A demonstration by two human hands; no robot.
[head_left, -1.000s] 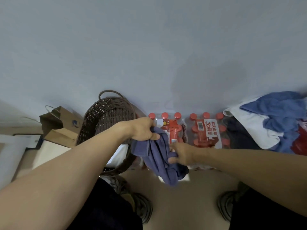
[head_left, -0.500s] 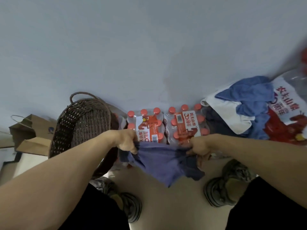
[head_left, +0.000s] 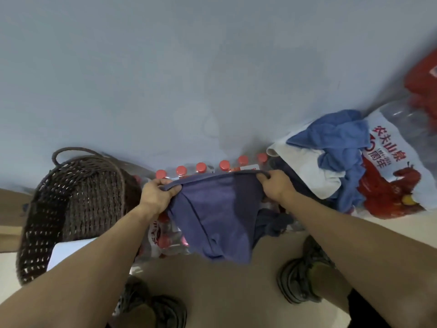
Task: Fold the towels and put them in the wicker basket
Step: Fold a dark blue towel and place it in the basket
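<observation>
Compared with one second ago, the purple towel is no longer a bunched lump between the hands: it is now pulled open, its top edge stretched almost straight from one hand to the other, and the rest hangs down in front of the pack of red-capped bottles. I think this means the person is spreading it before the first fold, so the folding itself is not yet done. The wicker basket stands to the left, near the left arm, with something white lying inside. A pile of more towels waits on the right. The left hand pinches the left top corner, and the right hand grips the right corner with curled fingers.
</observation>
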